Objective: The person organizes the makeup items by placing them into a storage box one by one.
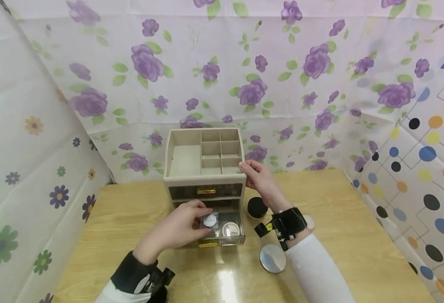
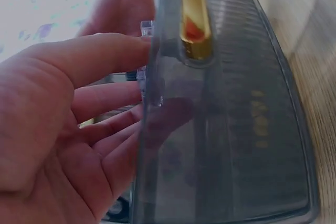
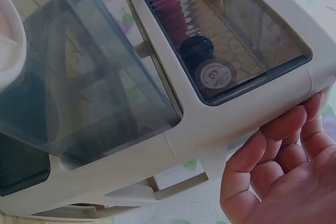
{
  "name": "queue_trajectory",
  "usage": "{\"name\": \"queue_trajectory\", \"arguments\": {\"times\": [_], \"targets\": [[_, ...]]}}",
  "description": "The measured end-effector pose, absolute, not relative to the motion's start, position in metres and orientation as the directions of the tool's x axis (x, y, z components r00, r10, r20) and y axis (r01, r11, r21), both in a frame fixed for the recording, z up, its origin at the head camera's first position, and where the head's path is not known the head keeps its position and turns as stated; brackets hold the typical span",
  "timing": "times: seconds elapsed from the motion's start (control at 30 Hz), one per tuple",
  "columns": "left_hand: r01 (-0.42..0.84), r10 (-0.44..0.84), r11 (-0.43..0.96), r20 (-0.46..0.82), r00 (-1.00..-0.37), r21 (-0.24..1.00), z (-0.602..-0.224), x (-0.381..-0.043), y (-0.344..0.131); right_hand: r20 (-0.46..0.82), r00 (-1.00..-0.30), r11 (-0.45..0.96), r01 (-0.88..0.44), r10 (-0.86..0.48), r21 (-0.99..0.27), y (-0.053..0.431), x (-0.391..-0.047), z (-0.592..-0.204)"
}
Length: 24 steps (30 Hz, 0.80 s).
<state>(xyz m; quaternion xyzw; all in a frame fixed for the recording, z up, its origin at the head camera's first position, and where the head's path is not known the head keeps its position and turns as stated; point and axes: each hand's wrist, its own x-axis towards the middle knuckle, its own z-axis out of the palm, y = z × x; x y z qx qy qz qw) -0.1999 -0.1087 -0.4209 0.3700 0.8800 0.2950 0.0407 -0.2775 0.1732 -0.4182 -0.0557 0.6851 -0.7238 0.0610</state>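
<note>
In the head view, my left hand (image 1: 178, 227) pinches a small, square, clear plastic case with a pale round disc (image 1: 210, 220) inside the smoky, see-through lower drawer (image 1: 232, 241), which is pulled out from the cream plastic organizer (image 1: 206, 180). A round, pale-rimmed compact (image 1: 231, 229) already lies there, so I judge the loading partly done, though I can't tell whether my case is going in or coming out. A squat black round jar (image 1: 257, 206) and a shiny silver disc-shaped container (image 1: 272, 259) sit outside on the light wood-grained table (image 1: 320, 198); probably those are left, then closing the drawer.

In the left wrist view, my left grip has thumb and fingers at the case's hard, glossy edges, behind the drawer's smooth, finely ribbed front and its polished gold handle (image 2: 195, 22).

In the right wrist view, my right hand (image 3: 286, 174) has its fingers curled against the organizer's rounded matte side, grasping it, I judge, to steady it. The upper drawer (image 3: 262, 40) is shut; through its tinted window show ridged magenta pieces (image 3: 170, 17) and a round label reading "03" (image 3: 216, 75).
</note>
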Motion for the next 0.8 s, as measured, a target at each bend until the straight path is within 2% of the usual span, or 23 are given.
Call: {"name": "queue_trajectory", "arguments": {"times": [0.37, 0.57, 0.8], "targets": [[0.527, 0.685, 0.613, -0.063, -0.726, 0.588, -0.428, -0.215, -0.094, -0.018, -0.988, -0.069, 0.029, -0.151, -0.997, 0.173, -0.277, -0.42], [0.561, 0.709, 0.6, -0.054, -0.703, 0.57, -0.431, -0.216, -0.091, -0.01, -0.988, -0.063, 0.02, -0.153, -0.998, 0.173, -0.277, -0.421], [0.568, 0.704, 0.612, -0.052, -0.709, 0.55, -0.436, -0.223, -0.086, -0.011, -0.989, -0.048, 0.018, -0.145, -0.999, 0.171, -0.278, -0.419]]}}
